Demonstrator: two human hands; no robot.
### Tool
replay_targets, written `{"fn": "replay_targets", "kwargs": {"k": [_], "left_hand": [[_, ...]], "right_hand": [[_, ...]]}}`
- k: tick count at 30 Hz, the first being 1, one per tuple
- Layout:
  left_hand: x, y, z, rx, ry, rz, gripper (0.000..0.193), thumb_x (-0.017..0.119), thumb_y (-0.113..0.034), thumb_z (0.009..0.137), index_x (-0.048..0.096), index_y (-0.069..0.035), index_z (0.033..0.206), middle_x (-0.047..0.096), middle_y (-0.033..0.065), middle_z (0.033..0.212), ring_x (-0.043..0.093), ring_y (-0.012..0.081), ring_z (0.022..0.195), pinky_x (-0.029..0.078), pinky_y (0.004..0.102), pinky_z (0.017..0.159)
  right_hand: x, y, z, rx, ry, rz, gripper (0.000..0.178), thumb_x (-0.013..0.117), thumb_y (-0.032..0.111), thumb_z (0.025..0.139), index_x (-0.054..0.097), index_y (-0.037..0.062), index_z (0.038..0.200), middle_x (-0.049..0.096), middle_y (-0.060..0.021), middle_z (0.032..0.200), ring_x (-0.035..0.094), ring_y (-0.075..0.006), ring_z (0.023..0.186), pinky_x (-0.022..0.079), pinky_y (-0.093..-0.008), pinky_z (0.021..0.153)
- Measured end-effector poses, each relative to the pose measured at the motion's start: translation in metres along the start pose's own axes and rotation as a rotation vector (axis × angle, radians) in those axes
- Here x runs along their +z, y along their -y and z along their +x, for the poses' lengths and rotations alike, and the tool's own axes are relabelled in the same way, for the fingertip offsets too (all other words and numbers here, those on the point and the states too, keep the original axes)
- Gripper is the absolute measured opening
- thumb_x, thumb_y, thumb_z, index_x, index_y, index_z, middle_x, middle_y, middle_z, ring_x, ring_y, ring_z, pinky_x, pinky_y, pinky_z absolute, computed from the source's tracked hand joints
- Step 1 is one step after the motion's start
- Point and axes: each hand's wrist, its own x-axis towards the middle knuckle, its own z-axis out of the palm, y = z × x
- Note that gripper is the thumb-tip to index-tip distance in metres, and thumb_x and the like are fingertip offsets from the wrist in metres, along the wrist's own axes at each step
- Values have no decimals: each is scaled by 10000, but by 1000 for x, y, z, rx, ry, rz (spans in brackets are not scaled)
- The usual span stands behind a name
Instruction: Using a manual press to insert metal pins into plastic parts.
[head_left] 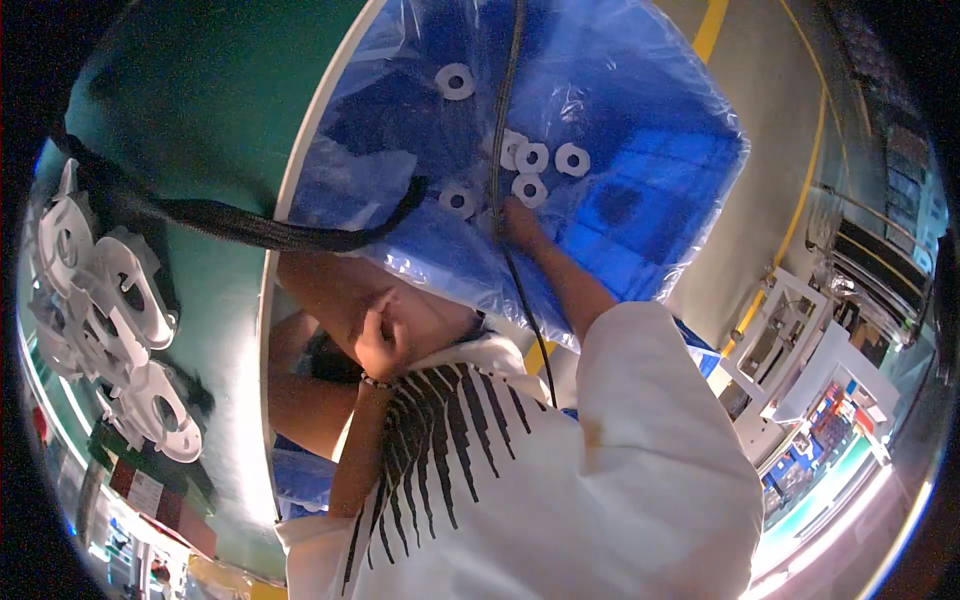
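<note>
My right hand (pixel 519 222) reaches down into a blue bin (pixel 660 200) lined with clear plastic film. Its fingers are drawn together at the lower edge of a flat white ring (pixel 528 190); they are dark and partly behind a hanging cord (pixel 503 130). Close by lie more white rings, among them one to the right (pixel 572 160), one to the left (pixel 457 202) and one farther off (pixel 455 82). My left hand (pixel 383 340), with a bracelet at the wrist, is curled closed over my bare leg (pixel 325 295), and no object shows in it.
On the green tabletop (pixel 215 370) at the left lie several white oval plastic parts (pixel 130 295). A thick black sleeved cable (pixel 250 228) runs from there over the bin's near side. Yellow lines mark the floor (pixel 745 110) at the right, with white equipment (pixel 785 335) beyond.
</note>
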Motion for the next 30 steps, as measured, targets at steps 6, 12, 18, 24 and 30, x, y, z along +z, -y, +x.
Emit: {"fn": "replay_targets", "kwargs": {"k": [6, 12, 18, 24, 30], "left_hand": [[-3, 0, -3, -70, 37, -50, 329, 516, -64, 791, 579, -53, 1114, 639, 98, 862, 607, 173, 696, 483, 263, 648], [-1, 6, -4, -57, 17, -74, 331, 521, -54, 786, 576, -55, 1112, 644, 102, 885, 622, 165, 739, 487, 264, 676], [-3, -2, -1, -72, 32, -54, 335, 529, -57, 785, 575, -68, 1117, 649, 103, 919, 632, 172, 755, 491, 264, 680], [1, -1, -3, -108, 6, -64, 344, 527, -66, 795, 570, -96, 1135, 645, 102, 941, 637, 178, 805, 495, 270, 698], [-1, 1, -4, -84, 15, -78, 345, 521, -70, 800, 555, -71, 1144, 639, 111, 971, 630, 179, 839, 494, 274, 721]], "right_hand": [[-36, 33, -4, -17, -138, -70, 293, 692, 181, 634, 597, 22, 861, 553, -185, 969, 537, -375, 916, 446, -462, 789], [-85, 9, 13, -34, -56, -125, 392, 766, 296, 587, 630, 13, 822, 569, -177, 1040, 526, -342, 999, 450, -424, 825], [-60, -32, 31, 104, -325, 264, 444, 783, 353, 561, 680, 20, 835, 563, -211, 1129, 561, -332, 1009, 469, -385, 805], [-41, -26, 14, 310, -173, 64, 405, 762, 325, 595, 657, 20, 841, 640, -161, 722, 638, -289, 695, 483, -385, 648], [-75, 23, 16, 155, -423, 296, 335, 753, 234, 621, 634, 39, 866, 639, -154, 770, 628, -294, 707, 469, -368, 632]]}}
